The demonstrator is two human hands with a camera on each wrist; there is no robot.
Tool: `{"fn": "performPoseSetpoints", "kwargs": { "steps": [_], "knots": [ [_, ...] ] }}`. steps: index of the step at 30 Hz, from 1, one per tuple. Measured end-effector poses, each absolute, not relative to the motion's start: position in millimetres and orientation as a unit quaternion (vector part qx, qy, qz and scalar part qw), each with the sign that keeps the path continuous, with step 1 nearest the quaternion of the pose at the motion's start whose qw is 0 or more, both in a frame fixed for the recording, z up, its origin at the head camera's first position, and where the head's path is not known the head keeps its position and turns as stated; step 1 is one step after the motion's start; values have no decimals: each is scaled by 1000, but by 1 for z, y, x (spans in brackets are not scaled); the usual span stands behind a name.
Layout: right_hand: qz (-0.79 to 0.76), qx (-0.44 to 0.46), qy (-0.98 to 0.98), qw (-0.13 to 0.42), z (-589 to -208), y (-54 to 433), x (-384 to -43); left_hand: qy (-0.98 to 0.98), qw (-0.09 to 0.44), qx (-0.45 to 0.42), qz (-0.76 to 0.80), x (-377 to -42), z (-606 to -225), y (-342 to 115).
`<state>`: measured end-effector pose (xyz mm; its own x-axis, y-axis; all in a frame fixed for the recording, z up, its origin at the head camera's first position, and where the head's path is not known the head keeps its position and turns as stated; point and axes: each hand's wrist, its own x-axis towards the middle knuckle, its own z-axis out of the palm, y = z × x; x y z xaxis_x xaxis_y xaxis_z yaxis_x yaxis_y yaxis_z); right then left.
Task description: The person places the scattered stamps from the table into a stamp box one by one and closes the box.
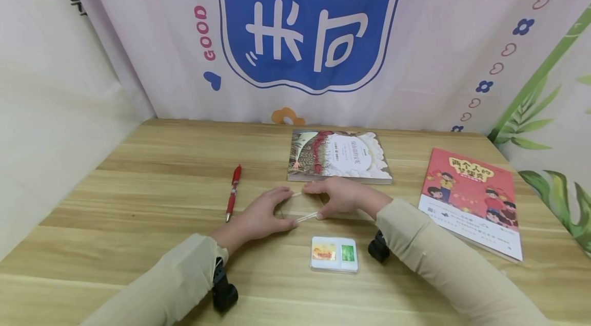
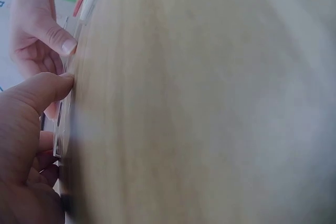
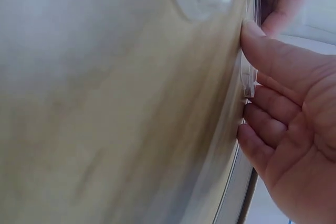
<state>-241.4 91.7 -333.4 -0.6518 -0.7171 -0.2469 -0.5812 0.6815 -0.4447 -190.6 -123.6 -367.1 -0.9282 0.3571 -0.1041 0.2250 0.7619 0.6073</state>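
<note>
Between both hands, low over the wooden table [image 1: 152, 244], is a thin, clear, flat plastic piece [image 1: 307, 217], like a lid or shallow case. My left hand [image 1: 260, 214] holds its left side, thumb at the near edge and fingers at the far edge. On the right side my right hand [image 1: 343, 196] grips it the same way. The clear rim [image 3: 248, 80] shows edge-on under the thumb in the right wrist view. Just nearer to me lies a small white case [image 1: 334, 268] with an orange and a green card-like picture.
A red pen [image 1: 232, 192] lies left of the hands. Behind them is a book [image 1: 339, 156] with a patterned cover, and a red-and-white booklet [image 1: 473, 197] lies at the right. A printed cloth [image 1: 175, 84] hangs behind the table's far edge.
</note>
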Motion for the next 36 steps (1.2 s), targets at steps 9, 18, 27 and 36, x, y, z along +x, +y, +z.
{"fn": "performPoseSetpoints", "kwargs": {
  "steps": [9,18,27,36],
  "knots": [
    [-146,-393,889,185,-333,91,-250,933,100,151,312,-192,-364,-123],
    [-144,-424,880,161,-332,94,-251,930,85,149,325,-194,-365,-122],
    [-162,-451,868,131,-336,98,-253,936,63,152,310,-192,-362,-120],
    [-190,-441,867,134,-334,107,-247,923,69,159,343,-188,-364,-115]
  ]
}}
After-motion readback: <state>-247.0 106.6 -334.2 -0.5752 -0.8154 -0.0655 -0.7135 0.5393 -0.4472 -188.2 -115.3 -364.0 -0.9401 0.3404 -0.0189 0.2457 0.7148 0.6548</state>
